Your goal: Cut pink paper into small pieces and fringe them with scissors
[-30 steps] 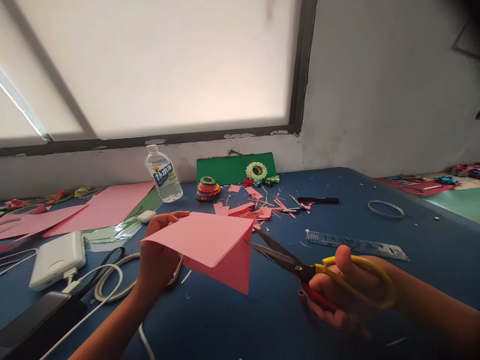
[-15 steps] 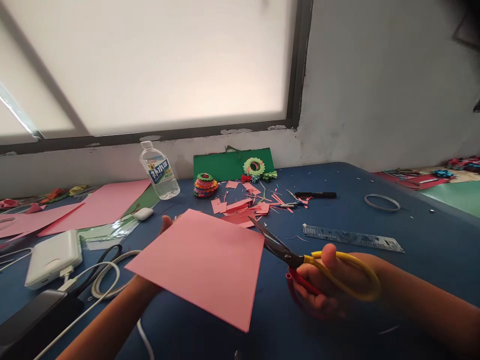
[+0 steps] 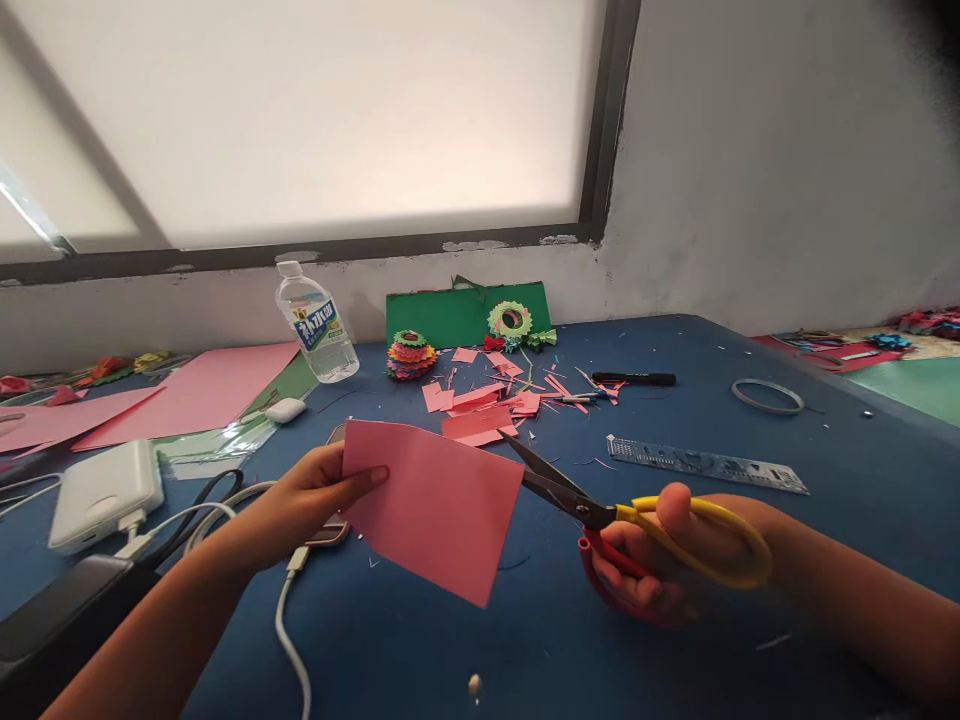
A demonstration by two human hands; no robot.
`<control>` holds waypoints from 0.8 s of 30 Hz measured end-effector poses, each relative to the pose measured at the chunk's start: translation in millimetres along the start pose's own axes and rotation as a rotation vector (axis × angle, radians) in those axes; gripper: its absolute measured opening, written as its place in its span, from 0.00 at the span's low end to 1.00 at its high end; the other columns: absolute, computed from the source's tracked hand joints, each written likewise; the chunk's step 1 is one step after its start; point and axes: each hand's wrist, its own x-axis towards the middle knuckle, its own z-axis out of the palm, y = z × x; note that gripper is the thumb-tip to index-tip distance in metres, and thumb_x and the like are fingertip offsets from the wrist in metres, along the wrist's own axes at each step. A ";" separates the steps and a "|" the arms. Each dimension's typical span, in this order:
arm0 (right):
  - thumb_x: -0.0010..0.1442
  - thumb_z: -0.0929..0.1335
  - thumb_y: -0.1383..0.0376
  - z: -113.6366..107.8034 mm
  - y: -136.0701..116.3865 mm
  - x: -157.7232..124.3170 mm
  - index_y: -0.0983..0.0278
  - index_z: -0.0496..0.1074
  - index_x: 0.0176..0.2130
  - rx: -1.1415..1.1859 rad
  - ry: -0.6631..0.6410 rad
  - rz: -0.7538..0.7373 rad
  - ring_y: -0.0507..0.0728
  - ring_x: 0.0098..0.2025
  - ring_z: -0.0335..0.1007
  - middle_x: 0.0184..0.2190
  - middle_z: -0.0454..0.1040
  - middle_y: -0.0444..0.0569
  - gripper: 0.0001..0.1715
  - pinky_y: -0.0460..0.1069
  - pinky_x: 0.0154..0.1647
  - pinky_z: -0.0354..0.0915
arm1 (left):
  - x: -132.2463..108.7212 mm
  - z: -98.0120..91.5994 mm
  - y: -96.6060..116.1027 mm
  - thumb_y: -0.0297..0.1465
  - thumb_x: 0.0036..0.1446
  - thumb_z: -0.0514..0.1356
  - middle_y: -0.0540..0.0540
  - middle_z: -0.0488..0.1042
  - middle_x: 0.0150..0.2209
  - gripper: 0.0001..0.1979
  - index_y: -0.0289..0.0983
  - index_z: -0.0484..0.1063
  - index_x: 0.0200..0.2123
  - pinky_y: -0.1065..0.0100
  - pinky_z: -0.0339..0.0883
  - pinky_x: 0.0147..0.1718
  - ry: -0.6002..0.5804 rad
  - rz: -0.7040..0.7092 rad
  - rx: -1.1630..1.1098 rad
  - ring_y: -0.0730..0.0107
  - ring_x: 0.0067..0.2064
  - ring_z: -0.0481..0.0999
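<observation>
Pink paper (image 3: 435, 515) pinched in left hand (image 3: 315, 490), centre of the frame, yellow-and-red scissors (image 3: 592, 514) gripped in right hand (image 3: 671, 550), lower right, blades (image 3: 544, 465) parted at paper's edge, blue counter (image 3: 570, 650) below

Tilted pink paper (image 3: 439, 510), dark-bladed scissors (image 3: 592, 513) spread at its corner

Scraps (image 3: 478, 425) lie behind the paper (image 3: 435, 515) and scissors (image 3: 582, 510).
</observation>
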 end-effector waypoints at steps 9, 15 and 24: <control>0.41 0.42 0.31 4.5 -9.1 0.0 0.65 0.55 0.26 -0.103 -0.013 0.040 0.46 0.17 0.47 0.20 0.53 0.40 0.44 0.45 0.16 0.49 | -0.7 -4.7 2.4 0.36 0.47 0.59 0.46 0.76 0.25 0.10 0.37 0.75 0.32 0.66 0.70 0.25 -0.196 -0.101 -0.110 0.65 0.26 0.74; 0.45 0.45 0.32 2.6 4.7 1.7 0.66 0.57 0.26 0.005 0.032 -0.008 0.45 0.16 0.48 0.18 0.54 0.39 0.43 0.44 0.14 0.49 | -2.8 -4.5 -0.6 0.36 0.51 0.57 0.45 0.76 0.28 0.12 0.37 0.75 0.34 0.66 0.69 0.26 -0.264 -0.111 -0.066 0.63 0.29 0.74; 0.44 0.56 0.34 2.1 8.1 5.3 0.64 0.56 0.26 0.105 0.089 0.182 0.43 0.11 0.46 0.14 0.53 0.35 0.36 0.40 0.07 0.48 | -5.0 -4.8 -2.5 0.40 0.47 0.58 0.47 0.73 0.20 0.14 0.35 0.75 0.31 0.69 0.67 0.21 0.034 -0.027 -0.009 0.64 0.26 0.72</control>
